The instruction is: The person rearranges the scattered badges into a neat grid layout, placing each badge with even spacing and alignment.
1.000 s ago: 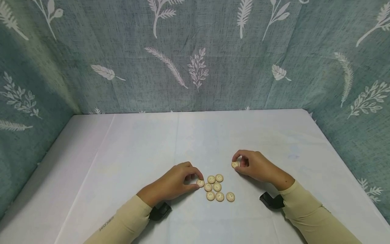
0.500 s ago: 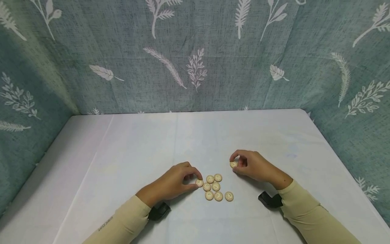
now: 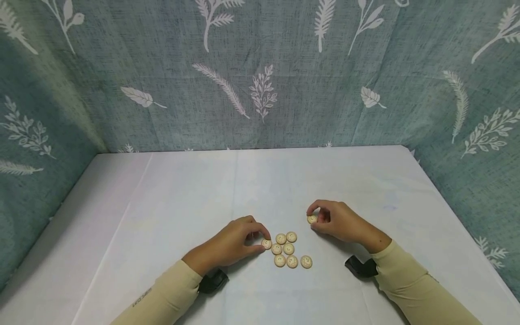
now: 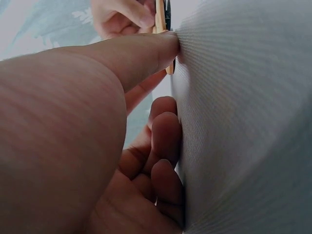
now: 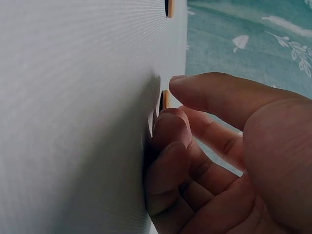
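My left hand [image 3: 227, 241] rests on the white table, thumb and forefinger around the edge of a light wooden disc [image 3: 266, 244] with small dark marks. Its edge [image 4: 170, 66] shows past the thumb in the left wrist view. Farther right and back, my right hand [image 3: 339, 219] pinches another such disc [image 3: 312, 219]. In the right wrist view a disc edge [image 5: 165, 100] peeks out beside the thumb, and the other fingers lie curled on the cloth. Between the hands several more discs lie flat, among them one in the middle [image 3: 289, 248] and a lone one at the right [image 3: 306, 262].
A white cloth [image 3: 183, 189] covers the table. Green leaf-print curtains [image 3: 260, 81] stand along the back and both sides. Dark wrist cameras are strapped to the left wrist [image 3: 213, 282] and the right wrist [image 3: 360, 267], low over the cloth.
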`<state>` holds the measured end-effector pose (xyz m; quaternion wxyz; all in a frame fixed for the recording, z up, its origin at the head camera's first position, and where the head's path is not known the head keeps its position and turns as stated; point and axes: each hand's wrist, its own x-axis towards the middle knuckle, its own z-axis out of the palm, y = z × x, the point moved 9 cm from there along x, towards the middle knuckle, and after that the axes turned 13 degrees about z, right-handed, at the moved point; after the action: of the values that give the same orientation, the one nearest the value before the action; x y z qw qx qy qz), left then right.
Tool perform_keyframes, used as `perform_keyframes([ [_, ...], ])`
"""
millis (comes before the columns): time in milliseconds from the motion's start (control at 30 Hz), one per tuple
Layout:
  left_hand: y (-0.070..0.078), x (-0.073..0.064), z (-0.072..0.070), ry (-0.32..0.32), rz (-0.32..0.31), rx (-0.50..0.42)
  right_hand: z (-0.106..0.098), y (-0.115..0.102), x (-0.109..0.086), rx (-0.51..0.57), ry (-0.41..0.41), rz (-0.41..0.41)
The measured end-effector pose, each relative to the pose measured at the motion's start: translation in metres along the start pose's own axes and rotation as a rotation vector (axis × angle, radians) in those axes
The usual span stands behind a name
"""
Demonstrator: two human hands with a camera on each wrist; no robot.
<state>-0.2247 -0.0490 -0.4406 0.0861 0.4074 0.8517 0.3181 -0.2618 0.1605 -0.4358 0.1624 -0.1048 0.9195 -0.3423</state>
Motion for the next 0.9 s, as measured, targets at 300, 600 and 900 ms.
perform_keyframes([
  [300,-0.001,0.001,0.000,-0.005,0.003,-0.003,0.003,-0.006,-0.004,0.011,-0.020,-0.009],
  [600,0.000,0.001,0.000,0.001,0.012,-0.005,0.007,-0.016,-0.010,0.017,-0.038,-0.046],
  [900,-0.002,-0.001,0.003,-0.002,-0.008,-0.012,0.015,-0.025,-0.014,-0.006,-0.068,-0.078],
])
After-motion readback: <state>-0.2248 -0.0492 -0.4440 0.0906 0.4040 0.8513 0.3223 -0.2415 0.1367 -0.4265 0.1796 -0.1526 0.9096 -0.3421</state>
